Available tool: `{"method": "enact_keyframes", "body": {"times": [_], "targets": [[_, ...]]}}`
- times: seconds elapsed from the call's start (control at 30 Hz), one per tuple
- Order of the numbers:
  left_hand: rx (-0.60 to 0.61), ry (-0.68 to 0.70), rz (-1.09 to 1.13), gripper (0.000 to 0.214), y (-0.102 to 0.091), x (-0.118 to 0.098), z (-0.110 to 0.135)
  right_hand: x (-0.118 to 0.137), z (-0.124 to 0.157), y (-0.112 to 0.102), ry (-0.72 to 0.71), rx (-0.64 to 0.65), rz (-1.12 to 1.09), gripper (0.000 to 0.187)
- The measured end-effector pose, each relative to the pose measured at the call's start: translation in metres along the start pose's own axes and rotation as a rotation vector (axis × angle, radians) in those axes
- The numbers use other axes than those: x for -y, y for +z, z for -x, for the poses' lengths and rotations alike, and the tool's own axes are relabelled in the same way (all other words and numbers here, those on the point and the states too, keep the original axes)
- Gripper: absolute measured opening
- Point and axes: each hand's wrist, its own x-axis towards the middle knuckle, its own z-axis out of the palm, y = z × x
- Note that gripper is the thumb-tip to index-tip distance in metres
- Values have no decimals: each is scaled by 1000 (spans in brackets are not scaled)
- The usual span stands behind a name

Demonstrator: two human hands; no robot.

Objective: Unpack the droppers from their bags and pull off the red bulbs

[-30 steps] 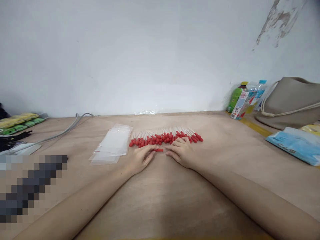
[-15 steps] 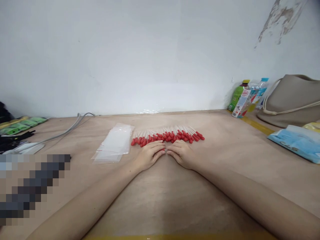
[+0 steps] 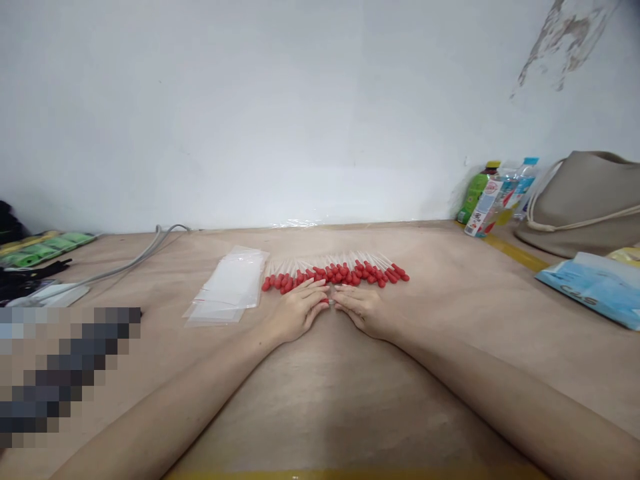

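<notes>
Two hands are laid flat on the desk [image 3: 325, 400], fingers stretched out and fingertips nearly met: the left hand [image 3: 299, 311] and the right hand [image 3: 364, 311]. Nothing is held by the right hand. A red dropper bulb [image 3: 327, 301] is seen at the left fingertips; whether it is pinched cannot be told. Just beyond the fingers, a row of red-bulbed droppers [image 3: 350, 272] is spread. A stack of clear bags [image 3: 227, 287] is placed left of that row.
</notes>
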Motion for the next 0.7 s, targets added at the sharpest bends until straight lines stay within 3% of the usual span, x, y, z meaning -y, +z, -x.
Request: {"method": "enact_keyframes", "body": {"times": [0.37, 0.6, 0.7], "targets": [[48, 22, 22, 24, -6, -4, 2, 1, 2, -8, -139, 3, 154, 28], [-25, -99, -16, 21, -19, 23, 31, -21, 26, -19, 96, -97, 172, 24], [-96, -131, -19, 18, -22, 24, 38, -21, 23, -22, 156, -65, 266, 21]]}}
